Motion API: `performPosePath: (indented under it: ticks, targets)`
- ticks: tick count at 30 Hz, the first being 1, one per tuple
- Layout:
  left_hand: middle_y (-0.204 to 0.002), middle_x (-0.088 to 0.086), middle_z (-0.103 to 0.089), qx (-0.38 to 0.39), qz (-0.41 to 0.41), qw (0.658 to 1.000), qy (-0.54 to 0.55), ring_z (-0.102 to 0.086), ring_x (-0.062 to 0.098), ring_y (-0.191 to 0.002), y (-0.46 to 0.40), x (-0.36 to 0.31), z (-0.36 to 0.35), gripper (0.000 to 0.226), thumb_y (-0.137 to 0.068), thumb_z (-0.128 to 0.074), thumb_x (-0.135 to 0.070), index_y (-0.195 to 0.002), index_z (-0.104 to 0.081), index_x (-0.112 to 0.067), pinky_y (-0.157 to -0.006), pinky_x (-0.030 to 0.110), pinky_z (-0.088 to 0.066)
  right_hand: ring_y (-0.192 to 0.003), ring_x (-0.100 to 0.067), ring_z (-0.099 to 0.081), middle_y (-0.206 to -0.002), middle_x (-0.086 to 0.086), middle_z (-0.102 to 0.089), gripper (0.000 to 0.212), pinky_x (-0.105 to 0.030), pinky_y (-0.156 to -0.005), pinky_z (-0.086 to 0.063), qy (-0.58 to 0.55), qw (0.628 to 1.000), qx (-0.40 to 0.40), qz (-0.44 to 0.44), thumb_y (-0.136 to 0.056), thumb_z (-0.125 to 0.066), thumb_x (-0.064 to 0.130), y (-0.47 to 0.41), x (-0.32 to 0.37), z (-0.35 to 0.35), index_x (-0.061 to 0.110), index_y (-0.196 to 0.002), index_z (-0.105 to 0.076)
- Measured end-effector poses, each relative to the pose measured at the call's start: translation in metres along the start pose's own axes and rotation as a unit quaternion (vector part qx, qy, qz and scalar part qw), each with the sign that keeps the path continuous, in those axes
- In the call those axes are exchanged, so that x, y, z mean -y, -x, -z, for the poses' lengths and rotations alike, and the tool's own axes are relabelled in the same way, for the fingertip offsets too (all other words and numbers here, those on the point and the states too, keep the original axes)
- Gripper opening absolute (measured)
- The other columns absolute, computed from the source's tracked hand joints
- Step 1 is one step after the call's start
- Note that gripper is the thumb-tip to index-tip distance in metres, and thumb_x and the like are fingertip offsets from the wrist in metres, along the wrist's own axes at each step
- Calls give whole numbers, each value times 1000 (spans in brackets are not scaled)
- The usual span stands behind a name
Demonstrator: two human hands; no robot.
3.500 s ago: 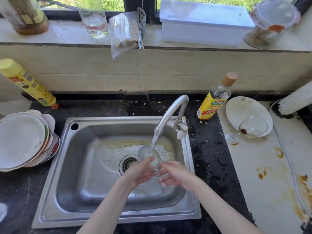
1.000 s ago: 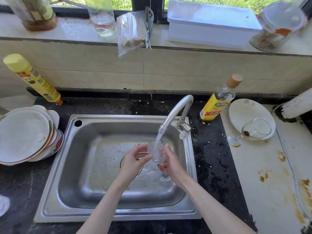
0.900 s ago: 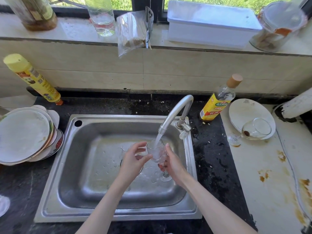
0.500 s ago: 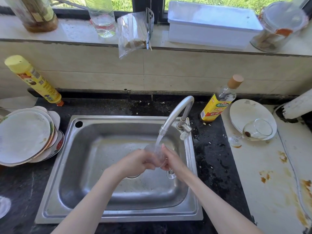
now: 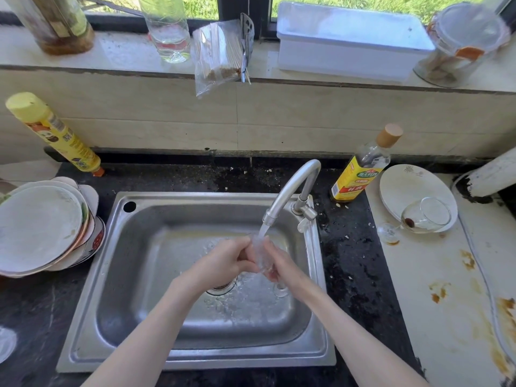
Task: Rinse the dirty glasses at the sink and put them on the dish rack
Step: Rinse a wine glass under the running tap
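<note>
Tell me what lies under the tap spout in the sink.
Under the tap spout, water runs onto a clear wine glass gripped between the left hand and the right hand. Below, the sink drain is partly hidden by the hands.

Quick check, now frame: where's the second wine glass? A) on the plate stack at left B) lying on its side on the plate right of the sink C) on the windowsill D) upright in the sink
B: the second wine glass lies tipped over, bowl resting on the white plate on the counter right of the sink, foot on the counter, with a dark residue inside.
</note>
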State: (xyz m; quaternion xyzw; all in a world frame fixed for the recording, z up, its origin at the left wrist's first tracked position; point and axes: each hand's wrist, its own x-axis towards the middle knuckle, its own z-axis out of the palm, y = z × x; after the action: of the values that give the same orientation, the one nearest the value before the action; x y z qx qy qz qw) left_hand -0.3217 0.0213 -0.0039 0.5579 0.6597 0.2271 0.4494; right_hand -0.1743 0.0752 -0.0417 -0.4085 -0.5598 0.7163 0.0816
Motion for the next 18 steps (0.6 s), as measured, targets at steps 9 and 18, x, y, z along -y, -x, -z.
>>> performPosePath:
  ticks: [9,18]
  targets:
    - [-64,-17,-61,33,-18,999,-2,-56,-8,-62,1,0,1,25,-76,-72,-2,-66,-58,-21,-60,7,-38,-32,3,-38,-42,15,-52,54,-7,-37,-25,32,999,-27,-27,-97,-13,53,-4,2,4,25,-89,-58]
    - [-95,-16,-65,113,-57,985,-116,-54,-3,-87,-4,-4,-6,37,-82,-63,-3,-95,-71,-37,-79,13,-40,-62,-5,-61,-72,8,-66,57,-16,-57,-44,-40,998,-36,-36,-99,-20,48,-9,-3,7,15,-106,-66]
